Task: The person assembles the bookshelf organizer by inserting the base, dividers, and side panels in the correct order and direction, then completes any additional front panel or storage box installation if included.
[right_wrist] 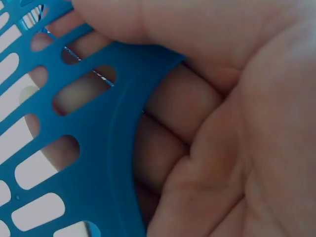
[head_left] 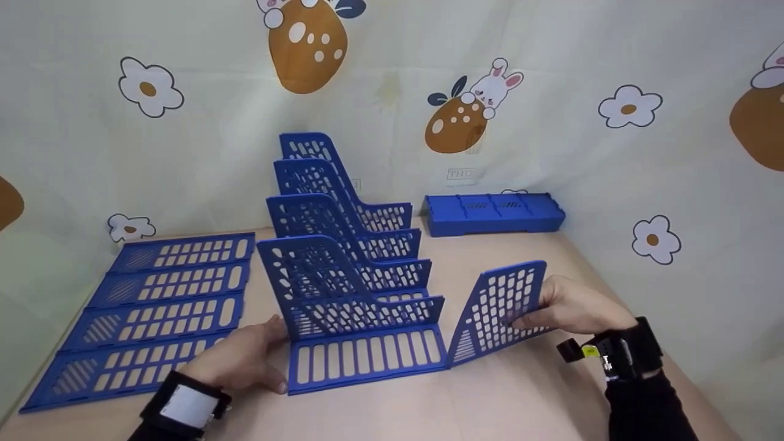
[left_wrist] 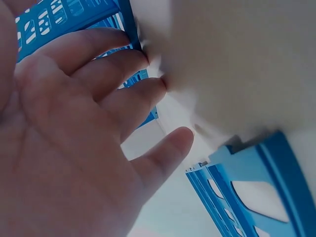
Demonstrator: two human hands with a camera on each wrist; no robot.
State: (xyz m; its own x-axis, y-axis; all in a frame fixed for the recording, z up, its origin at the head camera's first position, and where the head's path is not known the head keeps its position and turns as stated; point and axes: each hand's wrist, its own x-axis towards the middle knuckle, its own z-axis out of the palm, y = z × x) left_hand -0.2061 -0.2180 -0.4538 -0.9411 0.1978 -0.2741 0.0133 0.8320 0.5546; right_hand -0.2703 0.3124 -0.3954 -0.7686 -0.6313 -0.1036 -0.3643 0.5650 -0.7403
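A blue file rack (head_left: 367,354) of several upright perforated dividers stands in the middle of the table. At its front right corner a loose blue perforated panel (head_left: 499,312) leans outward, its lower left end touching the rack's base. My right hand (head_left: 572,306) grips this panel by its right edge, thumb on the near face and fingers behind, as the right wrist view shows round the panel (right_wrist: 111,143). Beside the rack's left edge is my left hand (head_left: 248,355); in the left wrist view its fingers (left_wrist: 133,101) are extended, with fingertips by the rack's edge.
Several flat blue slotted panels (head_left: 236,245) lie in a row on the table at the left. A long blue box-like piece (head_left: 496,214) rests at the back right. A printed cloth (head_left: 380,110) hangs behind and along the sides.
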